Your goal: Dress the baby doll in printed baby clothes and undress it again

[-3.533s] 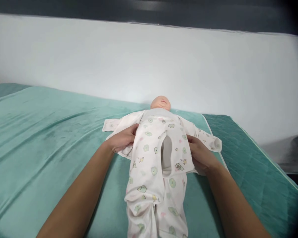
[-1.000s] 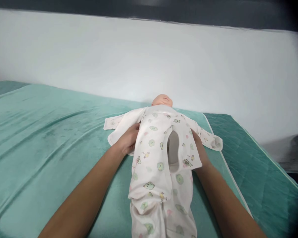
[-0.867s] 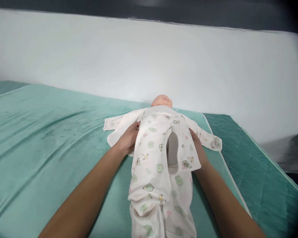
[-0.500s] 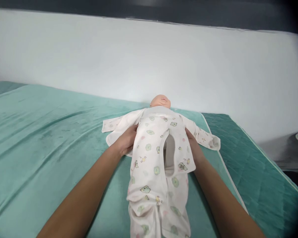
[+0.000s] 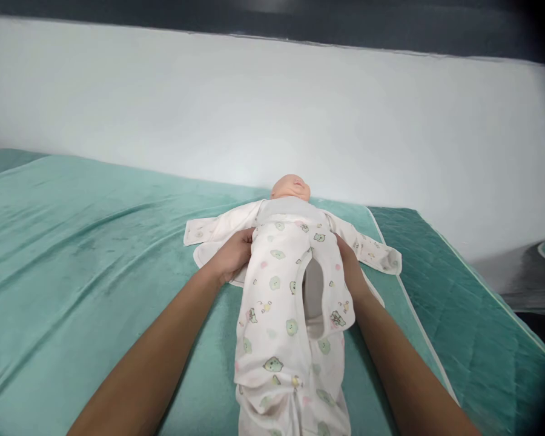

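A baby doll (image 5: 291, 188) lies on its back with its head at the far end, by the wall. It wears a white long-sleeved baby top (image 5: 236, 219), sleeves spread out to both sides and hem showing beside the waist. White patterned baby pants (image 5: 275, 284) with an open crotch cover its lower body, the waistband across the belly. My left hand (image 5: 235, 255) is closed on the left edge of the waistband, fingertips partly tucked behind the cloth. At the opposite edge my right hand (image 5: 349, 266) grips the pants, most of its fingers hidden by them.
A light green sheet (image 5: 95, 260) with wrinkles on the left lies under the doll. To the right is a darker quilted green cover (image 5: 463, 303) with a pale edging. A white wall (image 5: 272, 109) rises directly behind the doll's head.
The waistband sits slightly higher on the belly and the crotch opening has shifted a little right and down. More of the top's hem shows beside my right hand. The doll's head has shifted slightly left.
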### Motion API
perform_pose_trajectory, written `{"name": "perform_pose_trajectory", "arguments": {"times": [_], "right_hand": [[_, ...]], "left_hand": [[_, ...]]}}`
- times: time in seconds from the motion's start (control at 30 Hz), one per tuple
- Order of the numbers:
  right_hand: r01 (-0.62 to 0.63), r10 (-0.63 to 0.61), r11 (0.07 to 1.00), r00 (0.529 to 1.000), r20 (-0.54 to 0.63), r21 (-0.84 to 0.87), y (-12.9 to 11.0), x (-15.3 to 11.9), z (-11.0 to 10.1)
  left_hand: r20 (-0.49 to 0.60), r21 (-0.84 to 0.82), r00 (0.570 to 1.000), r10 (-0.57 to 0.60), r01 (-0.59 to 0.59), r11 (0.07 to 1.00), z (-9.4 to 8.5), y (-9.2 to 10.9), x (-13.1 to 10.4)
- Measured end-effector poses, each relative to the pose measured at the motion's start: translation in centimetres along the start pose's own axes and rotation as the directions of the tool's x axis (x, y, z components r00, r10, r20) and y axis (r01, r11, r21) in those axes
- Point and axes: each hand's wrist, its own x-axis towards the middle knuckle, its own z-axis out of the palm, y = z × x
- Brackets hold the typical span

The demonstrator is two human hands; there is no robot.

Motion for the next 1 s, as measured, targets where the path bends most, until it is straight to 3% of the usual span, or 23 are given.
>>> {"name": "perform_pose_trajectory", "arguments": {"times": [0.1,0.3,0.47,0.67,0.87,1.0], "right_hand": [[0.012,-0.013,0.993,1.000,0.006,0.118,0.1,0.3,0.2],[-0.143,0.129,0.915,0.990,0.063,0.376,0.3,0.6,0.5],[-0.060,0.066,0.970,0.998,-0.017,0.234,0.9,0.9,0.6],[-0.017,0.021,0.999,0.997,-0.077,0.044,2.0,1.5,0.6],[0.011,-0.010,0.999,0.999,-0.033,0.032,1.9,1.6,0.3],[0.003,-0.004,1.000,0.996,-0.094,-0.013,2.4,1.7,0.2]], "left_hand": [[-0.049,-0.025,0.999,-0.003,0.002,1.000,0.2,0.2,0.0],[-0.115,-0.040,0.993,0.011,-0.016,0.999,0.4,0.4,0.1],[-0.129,0.061,0.984,0.122,-0.115,0.991,0.7,0.2,0.1],[-0.159,0.391,0.940,0.302,-0.221,0.894,0.6,0.7,-0.4],[-0.173,0.459,0.926,0.336,-0.226,0.859,0.6,0.9,-0.6],[-0.145,0.482,0.929,0.340,-0.233,0.844,0.4,0.8,-0.5]]}}
